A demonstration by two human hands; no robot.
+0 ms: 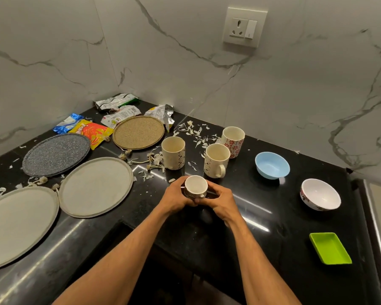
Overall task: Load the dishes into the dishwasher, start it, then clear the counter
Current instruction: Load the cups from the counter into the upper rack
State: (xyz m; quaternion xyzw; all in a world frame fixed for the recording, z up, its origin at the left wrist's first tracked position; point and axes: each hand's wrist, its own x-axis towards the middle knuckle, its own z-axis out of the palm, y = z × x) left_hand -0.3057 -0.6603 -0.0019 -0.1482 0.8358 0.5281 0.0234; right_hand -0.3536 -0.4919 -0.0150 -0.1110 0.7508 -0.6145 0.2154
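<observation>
A small white cup point(195, 184) is held upright over the black counter point(273, 219). My left hand point(176, 198) and my right hand point(220, 199) both wrap around its sides. Behind it stand three mugs: a cream one point(173, 153), a cream one with a handle point(216, 160) and a red-flowered one point(233, 138). To the right sit a blue bowl point(272, 165), a white patterned bowl point(320, 194) and a green rectangular dish point(329, 248). On the left lie two grey plates point(96, 187) point(18, 225), a speckled dark plate point(56, 154) and a tan plate point(138, 132).
Empty snack wrappers point(117, 107) and an orange packet point(92, 133) lie in the back corner. Peels and scraps point(194, 130) are scattered among the mugs and plates. A wall socket point(243, 27) sits on the marble wall. The counter's front edge runs below my forearms.
</observation>
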